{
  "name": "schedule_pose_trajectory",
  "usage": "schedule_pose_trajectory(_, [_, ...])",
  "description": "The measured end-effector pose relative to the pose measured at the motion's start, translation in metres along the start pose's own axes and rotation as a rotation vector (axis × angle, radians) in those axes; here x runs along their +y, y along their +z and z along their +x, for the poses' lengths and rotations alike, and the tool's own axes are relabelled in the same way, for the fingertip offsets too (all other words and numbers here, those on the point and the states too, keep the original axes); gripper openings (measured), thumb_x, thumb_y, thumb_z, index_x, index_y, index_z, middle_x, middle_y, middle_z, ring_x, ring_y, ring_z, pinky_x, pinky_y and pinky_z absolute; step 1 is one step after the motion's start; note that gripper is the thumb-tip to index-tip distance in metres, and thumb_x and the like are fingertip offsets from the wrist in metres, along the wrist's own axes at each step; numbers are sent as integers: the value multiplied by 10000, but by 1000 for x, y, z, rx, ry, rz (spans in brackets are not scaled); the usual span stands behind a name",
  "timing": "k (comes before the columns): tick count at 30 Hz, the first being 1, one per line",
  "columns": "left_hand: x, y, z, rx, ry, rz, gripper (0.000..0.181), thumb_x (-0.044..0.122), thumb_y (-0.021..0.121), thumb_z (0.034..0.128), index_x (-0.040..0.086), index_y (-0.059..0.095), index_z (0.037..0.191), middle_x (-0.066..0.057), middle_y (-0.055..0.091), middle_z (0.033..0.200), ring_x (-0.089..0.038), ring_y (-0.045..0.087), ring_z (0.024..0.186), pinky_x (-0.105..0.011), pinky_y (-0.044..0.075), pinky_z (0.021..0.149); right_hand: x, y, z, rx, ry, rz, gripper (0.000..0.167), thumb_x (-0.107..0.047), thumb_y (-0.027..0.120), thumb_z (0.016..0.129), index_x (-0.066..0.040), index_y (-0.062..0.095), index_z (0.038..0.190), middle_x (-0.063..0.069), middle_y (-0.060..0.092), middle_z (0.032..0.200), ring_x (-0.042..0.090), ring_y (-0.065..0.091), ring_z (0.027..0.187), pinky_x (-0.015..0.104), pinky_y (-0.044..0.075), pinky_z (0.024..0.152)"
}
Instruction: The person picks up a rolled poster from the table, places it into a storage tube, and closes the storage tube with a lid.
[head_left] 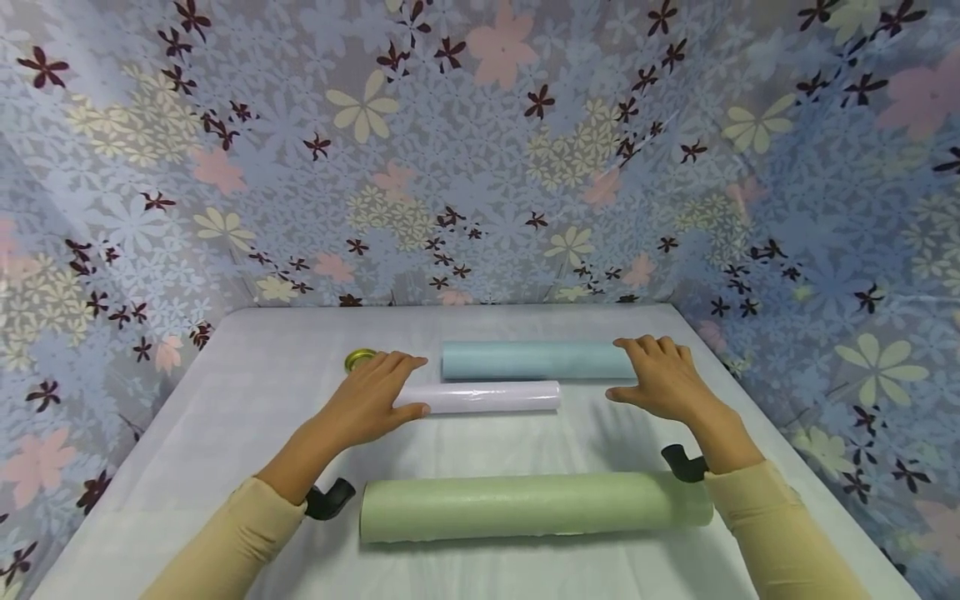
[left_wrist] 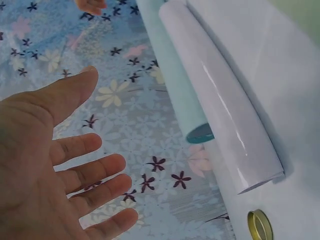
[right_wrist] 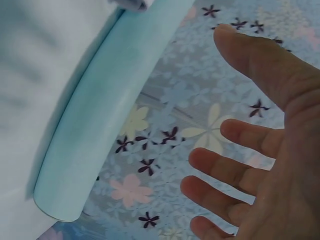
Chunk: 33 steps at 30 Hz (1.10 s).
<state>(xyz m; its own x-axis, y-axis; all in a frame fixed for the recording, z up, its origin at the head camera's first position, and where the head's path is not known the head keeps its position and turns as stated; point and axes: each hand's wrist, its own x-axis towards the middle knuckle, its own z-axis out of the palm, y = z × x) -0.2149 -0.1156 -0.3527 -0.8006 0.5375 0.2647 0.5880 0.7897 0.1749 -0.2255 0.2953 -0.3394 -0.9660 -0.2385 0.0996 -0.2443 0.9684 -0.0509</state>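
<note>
Both hands hover over a white table with spread, relaxed fingers and hold nothing. My left hand (head_left: 370,398) is above the left end of a glossy white roll (head_left: 487,397), whose left end it covers in the head view. My right hand (head_left: 663,379) hangs by the right end of a light blue roll (head_left: 532,360), covering that end. In the right wrist view the blue roll (right_wrist: 100,115) lies apart from the fingers. The left wrist view shows the white roll (left_wrist: 225,100) beside the blue roll (left_wrist: 175,85), away from the palm. Nearest the person lies a thicker pale green roll (head_left: 532,507).
A gold-coloured ring of tape or a lid (head_left: 360,359) lies behind the left hand. Floral fabric (head_left: 450,167) hangs behind and at both sides of the white table (head_left: 285,350). Black wrist mounts (head_left: 328,500) sit under both wrists, near the green roll.
</note>
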Motion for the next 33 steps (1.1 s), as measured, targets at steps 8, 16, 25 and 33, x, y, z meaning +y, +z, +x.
schedule_pose_trajectory(8, [-9, 7, 22, -109, -37, 29, 672, 446, 646, 861, 91, 437, 1392, -127, 517, 1334, -313, 485, 1229, -481, 424, 1007, 11, 8, 24, -19, 6, -28, 776, -432, 713, 801, -72, 385, 1405, 262, 462, 1326, 498, 392, 1185, 642, 304, 943])
schedule_pose_trajectory(16, [-13, 18, 39, -212, -65, 39, 696, 466, 642, 858, 98, 420, 1405, -123, 496, 1373, -315, 456, 1269, -510, 403, 1016, 23, 22, 47, -73, 26, -28, 806, -419, 729, 788, -70, 364, 1416, 270, 436, 1350, 509, 358, 1211, 652, 282, 967])
schedule_pose_trajectory(25, [-14, 30, 51, -298, -75, 50, 710, 461, 668, 839, 86, 430, 1393, -122, 504, 1353, -312, 449, 1256, -505, 406, 983, 39, 40, 65, -120, 49, -41, 841, -380, 759, 765, -58, 347, 1424, 278, 422, 1362, 516, 336, 1231, 661, 262, 997])
schedule_pose_trajectory(33, [-15, 38, 58, -365, -99, 69, 722, 455, 679, 832, 85, 421, 1396, -122, 491, 1364, -307, 438, 1259, -496, 379, 1034, 48, 51, 75, -139, 14, -56, 858, -352, 765, 763, -51, 327, 1437, 277, 405, 1389, 518, 314, 1264, 666, 238, 1019])
